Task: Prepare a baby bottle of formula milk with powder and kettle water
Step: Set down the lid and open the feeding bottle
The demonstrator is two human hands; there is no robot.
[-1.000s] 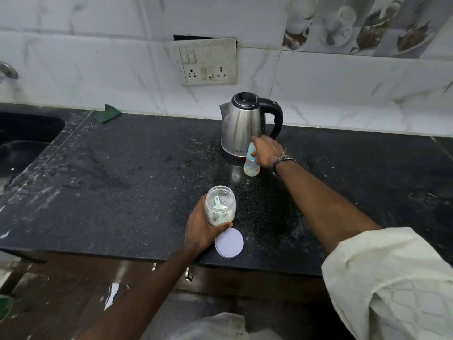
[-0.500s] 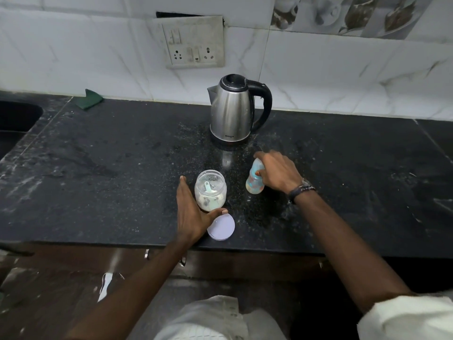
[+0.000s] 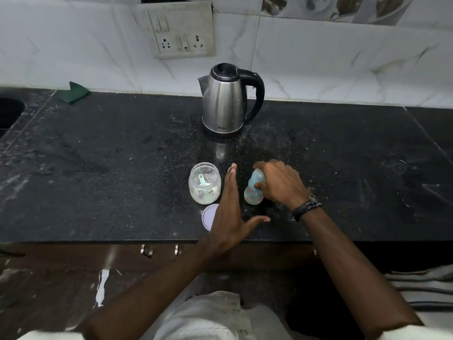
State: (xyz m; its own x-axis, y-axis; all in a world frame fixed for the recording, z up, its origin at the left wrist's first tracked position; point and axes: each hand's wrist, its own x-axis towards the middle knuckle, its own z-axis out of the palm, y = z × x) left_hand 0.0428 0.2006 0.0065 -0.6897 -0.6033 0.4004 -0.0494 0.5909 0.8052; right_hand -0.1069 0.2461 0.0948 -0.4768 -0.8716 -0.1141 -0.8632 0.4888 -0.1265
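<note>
A small pale-blue baby bottle (image 3: pixel 253 191) stands on the black counter (image 3: pixel 122 168) near its front edge, and my right hand (image 3: pixel 280 184) grips its top from the right. My left hand (image 3: pixel 229 212) hovers flat and open between the bottle and a clear powder jar (image 3: pixel 204 184), touching neither. The jar is open, with white powder and a pale green scoop inside. Its lilac lid (image 3: pixel 209 215) lies on the counter, partly hidden under my left hand. A steel kettle (image 3: pixel 225 99) with a black handle stands further back, lid shut.
A wall socket plate (image 3: pixel 182 30) sits above the kettle on white marble tiles. A green scrub pad (image 3: pixel 72 92) lies at the back left, and a dark sink (image 3: pixel 9 111) opens at the far left. Drawer handles (image 3: pixel 147 250) show below the counter's edge.
My right hand has brought the bottle from beside the kettle toward the counter's front. My left hand has let go of the jar and shifted right, between jar and bottle.
</note>
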